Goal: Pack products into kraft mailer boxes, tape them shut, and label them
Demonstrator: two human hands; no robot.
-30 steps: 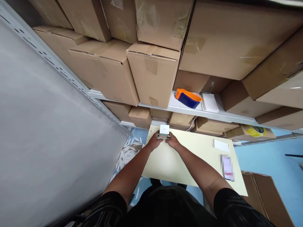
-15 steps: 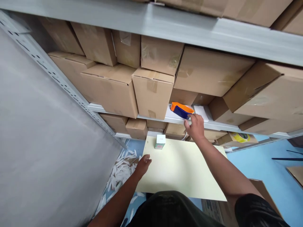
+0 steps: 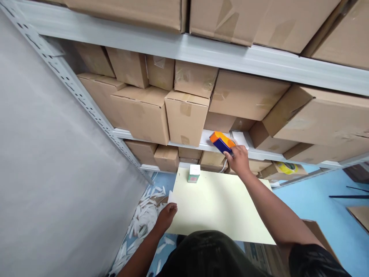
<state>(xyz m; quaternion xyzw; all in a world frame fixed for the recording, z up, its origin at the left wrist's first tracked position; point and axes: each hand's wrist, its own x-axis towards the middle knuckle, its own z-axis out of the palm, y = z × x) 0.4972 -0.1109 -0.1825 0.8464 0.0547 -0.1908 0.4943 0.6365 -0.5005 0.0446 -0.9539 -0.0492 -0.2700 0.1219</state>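
Observation:
My right hand [image 3: 238, 160] reaches up to the shelf edge [image 3: 207, 145] and grips the orange and blue tape dispenser [image 3: 221, 142], tilting it off the shelf. My left hand [image 3: 167, 214] is at the left edge of the pale yellow table [image 3: 219, 204], fingers closed on a small white slip of paper [image 3: 170, 197]. A small white and green box [image 3: 194, 173] stands alone at the table's far left corner, apart from both hands.
Cardboard cartons [image 3: 184, 115] fill the grey metal shelving ahead and above. White paper strips [image 3: 144, 219] litter the blue floor at the left. A yellow tape roll [image 3: 288, 167] lies on a low carton at right. A grey wall [image 3: 43, 173] stands close on the left.
Both hands left the small box. My right hand rose to the shelf and took hold of the tape dispenser; my left hand drew back to the table's left edge with a white slip.

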